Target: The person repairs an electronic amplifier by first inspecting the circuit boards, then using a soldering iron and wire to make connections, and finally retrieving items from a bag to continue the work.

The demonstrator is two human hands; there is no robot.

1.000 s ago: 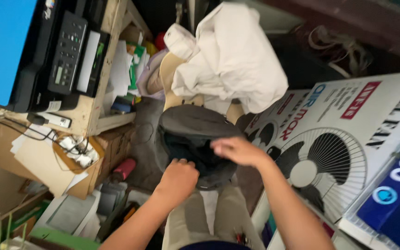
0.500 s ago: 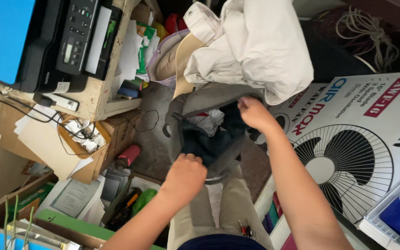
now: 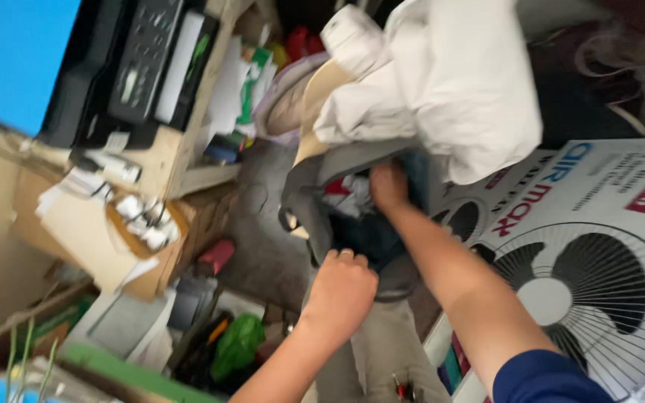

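Since earlier frame, our right hand (image 3: pixel 388 185) pushed deeper into grey bag (image 3: pixel 315 186) on our lap, fingers hidden, cannot tell. Left hand (image 3: pixel 341 287) fist-clenched on near rim (image 3: pixel 322 246); we keep mouth stretched wide, dig slowly.

Left hand (image 3: pixel 343 287) clenched, knuckles up; right hand (image 3: pixel 388 186) stretched farther forward (fingers hidden), both forearms bare.

The grey bag (image 3: pixel 315 201) looks like soft matt cloth, as does the crumpled white sheet (image 3: pixel 449 89) above it — both dull, creased and unshiny. The fan box (image 3: pixel 599 246) is smooth printed cardboard with a slight gloss, while the black printer (image 3: pixel 136 67) is hard plastic on a pale raw-wood shelf (image 3: pixel 166 157).
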